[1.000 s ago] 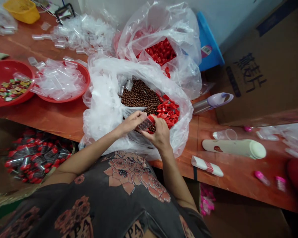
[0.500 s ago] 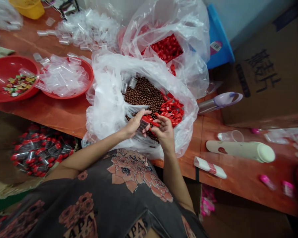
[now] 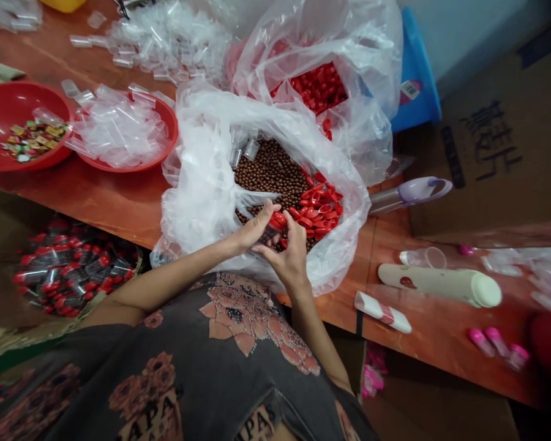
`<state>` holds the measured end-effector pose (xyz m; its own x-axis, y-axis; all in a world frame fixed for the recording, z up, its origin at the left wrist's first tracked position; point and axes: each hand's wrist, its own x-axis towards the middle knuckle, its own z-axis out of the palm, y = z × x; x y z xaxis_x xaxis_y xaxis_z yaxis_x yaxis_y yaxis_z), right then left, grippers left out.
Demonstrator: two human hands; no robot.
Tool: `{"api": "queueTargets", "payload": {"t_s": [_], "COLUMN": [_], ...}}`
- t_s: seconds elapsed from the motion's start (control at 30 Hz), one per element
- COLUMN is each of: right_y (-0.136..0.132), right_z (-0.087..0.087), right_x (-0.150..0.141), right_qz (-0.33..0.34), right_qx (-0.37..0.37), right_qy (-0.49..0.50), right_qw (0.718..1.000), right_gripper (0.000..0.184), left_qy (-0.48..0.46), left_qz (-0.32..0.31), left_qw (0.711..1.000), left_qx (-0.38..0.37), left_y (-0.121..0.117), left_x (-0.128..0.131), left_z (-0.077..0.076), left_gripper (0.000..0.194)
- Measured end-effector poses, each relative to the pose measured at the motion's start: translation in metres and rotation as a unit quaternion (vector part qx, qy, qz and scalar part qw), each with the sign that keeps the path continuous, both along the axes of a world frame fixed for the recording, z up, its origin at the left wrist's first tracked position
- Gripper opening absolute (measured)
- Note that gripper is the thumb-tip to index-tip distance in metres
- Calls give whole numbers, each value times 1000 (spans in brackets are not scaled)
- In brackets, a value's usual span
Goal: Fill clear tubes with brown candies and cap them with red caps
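Over the open white plastic bag (image 3: 202,153), my left hand (image 3: 256,231) is closed around a small clear container (image 3: 270,234) that looks filled with dark balls. A red cap (image 3: 279,220) sits at its upper end. My right hand (image 3: 290,256) presses in from the other side, its thumb and fingers closed on the same container. Brown balls (image 3: 269,174) lie heaped in the bag just beyond the hands. Red spoon-shaped pieces (image 3: 319,208) are piled at the bag's right side. A few clear empty tubes (image 3: 251,149) rest at the back of the balls.
At left stand a red bowl of clear sleeves (image 3: 172,131) and a red bowl with small colourful pieces (image 3: 9,95). Behind is a bag of red caps (image 3: 321,86). A bottle (image 3: 436,283) lies at right. Below left, filled containers (image 3: 73,269) fill a bin.
My right hand has moved in from the red pieces to the container and now grips it together with the left. The loose red piece between its fingers no longer shows. The view shifted slightly.
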<state>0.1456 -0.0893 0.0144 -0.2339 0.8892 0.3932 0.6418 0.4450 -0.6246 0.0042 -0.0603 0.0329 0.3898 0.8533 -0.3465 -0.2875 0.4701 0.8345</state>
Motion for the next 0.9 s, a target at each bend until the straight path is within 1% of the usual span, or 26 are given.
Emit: {"api": "queueTargets", "payload": {"t_s": [0.07, 0.13, 0.33, 0.43, 0.5, 0.53, 0.57, 0.6, 0.67, 0.7, 0.77, 0.8, 0.83, 0.9], "right_y": [1, 2, 9, 10, 8, 7, 7, 6, 7, 8, 11, 13, 15, 21], "right_z": [1, 1, -5, -4, 0, 2, 4, 6, 5, 2, -7, -12, -18, -27], "right_x": [-1, -1, 6, 1, -7, -12, -17, -21, -26, -27, -24, -21, -18, -10], "right_qz": [15, 23, 54, 70, 86, 100, 119, 138, 159, 158, 143, 135, 128, 118], "right_qx": [35, 57, 93, 115, 123, 120, 112, 100, 66, 47, 8, -9, -21, -31], "right_qy": [-36, -61, -82, -94, -105, -108, -109, -107, -88, -73, -47, -39, -36, -40], "right_qw": [999, 996, 991, 986, 983, 982, 980, 980, 981, 984, 989, 990, 991, 992], "right_gripper": [86, 82, 73, 71, 74, 79, 85, 92, 100, 97, 80, 70, 61, 48], "left_qy": [4, 8, 8, -13, -29, -33, -34, -28, 13, 48, 132, 158, 185, 251], "left_qz": [7, 10, 2, -2, 5, 17, 40, 75, 176, 238, 350, 397, 428, 489], "left_qw": [1000, 999, 1000, 1000, 1000, 999, 998, 996, 982, 966, 920, 896, 879, 833], "left_qx": [-27, -33, 2, 0, 3, 9, 20, 35, 72, 90, 114, 117, 97, 64], "left_y": [1, 0, -8, -14, -19, -21, -23, -26, -32, -37, -50, -58, -67, -87], "left_x": [-1, -1, -2, -6, -14, -22, -33, -47, -86, -111, -165, -194, -222, -274], "left_z": [2, 2, 1, 1, 6, 10, 16, 23, 39, 48, 60, 64, 65, 59], "left_gripper": [88, 84, 54, 52, 54, 54, 53, 51, 42, 35, 19, 18, 18, 11]}}
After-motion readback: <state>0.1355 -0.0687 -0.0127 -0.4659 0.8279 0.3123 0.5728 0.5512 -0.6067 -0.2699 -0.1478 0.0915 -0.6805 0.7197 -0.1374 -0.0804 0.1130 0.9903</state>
